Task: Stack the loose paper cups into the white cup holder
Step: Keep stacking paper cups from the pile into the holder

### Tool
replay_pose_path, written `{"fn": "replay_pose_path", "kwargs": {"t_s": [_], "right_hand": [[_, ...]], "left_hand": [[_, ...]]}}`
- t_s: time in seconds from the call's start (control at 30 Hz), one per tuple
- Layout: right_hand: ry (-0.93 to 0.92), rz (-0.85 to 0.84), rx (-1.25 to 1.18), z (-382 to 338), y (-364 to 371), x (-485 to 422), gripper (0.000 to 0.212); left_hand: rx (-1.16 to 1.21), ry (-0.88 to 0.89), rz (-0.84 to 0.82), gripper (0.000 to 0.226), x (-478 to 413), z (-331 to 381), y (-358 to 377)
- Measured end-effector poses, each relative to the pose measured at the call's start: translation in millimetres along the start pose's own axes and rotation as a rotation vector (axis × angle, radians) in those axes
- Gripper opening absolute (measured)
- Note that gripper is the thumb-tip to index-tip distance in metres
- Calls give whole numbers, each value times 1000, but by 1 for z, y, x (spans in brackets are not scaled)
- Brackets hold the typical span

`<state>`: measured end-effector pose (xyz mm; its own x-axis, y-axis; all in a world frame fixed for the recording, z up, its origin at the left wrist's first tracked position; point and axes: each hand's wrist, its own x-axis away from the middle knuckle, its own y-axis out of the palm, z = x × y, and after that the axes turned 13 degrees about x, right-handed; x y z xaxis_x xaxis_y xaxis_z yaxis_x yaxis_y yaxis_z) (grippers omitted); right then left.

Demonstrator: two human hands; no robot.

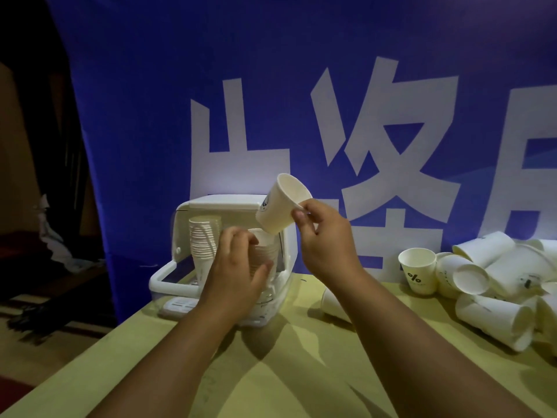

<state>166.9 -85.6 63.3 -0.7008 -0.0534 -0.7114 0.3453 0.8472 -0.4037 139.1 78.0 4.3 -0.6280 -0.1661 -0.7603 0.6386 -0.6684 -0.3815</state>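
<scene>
- Right hand (pixel 324 236), centre of the frame, pinching a single paper cup (pixel 281 203) by its rim between thumb and fingers; cup tilted, mouth toward the upper right, base down-left, just above the holder's right-hand stack.
- Left hand (pixel 238 267), just left of centre, fingers curled narrowly around the right-hand stack of cups (pixel 266 251); thumb on the stack's right side, fingertips at its upper rim.
- White cup holder (pixel 229 206), left of centre on the yellow-green table (pixel 301 357), lid raised, front tray low at the left.
- Second, taller stack of cups (pixel 205 239) upright in the holder's left part, apart from the left hand.
- Heap of loose cups (pixel 494 285) at the right edge of the frame, most on their sides; one upright cup (pixel 417 271) with a percent mark at the heap's left end.
- One more cup (pixel 330 301) on its side on the table, partly hidden behind the right forearm.
- Blue banner (pixel 150 101) with large white characters filling the upper frame behind the table.
- Dark floor and unclear clutter at the far left.
</scene>
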Motion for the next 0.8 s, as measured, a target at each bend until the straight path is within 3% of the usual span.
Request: {"fn": "replay_pose_path", "kwargs": {"t_s": [0.17,0.27,0.37,0.5,0.67,0.8], "right_hand": [[-84,-132,231,0,13,6,16],[-109,-249,282,-1,18,10,26],[-42,-291,133,-1,20,13,45],[-69,-360,253,8,30,17,42],[-60,-514,149,13,40,23,66],[-43,-608,131,9,50,26,50]], "left_hand": [[130,-62,52,89,0,-2,0],[162,-34,50,105,1,0,-1],[151,-23,27,105,0,-1,-2],[46,-27,1,84,-1,-9,-3],[99,-158,-110,96,-4,-24,-20],[101,-251,-168,101,-5,-32,-35]]}}
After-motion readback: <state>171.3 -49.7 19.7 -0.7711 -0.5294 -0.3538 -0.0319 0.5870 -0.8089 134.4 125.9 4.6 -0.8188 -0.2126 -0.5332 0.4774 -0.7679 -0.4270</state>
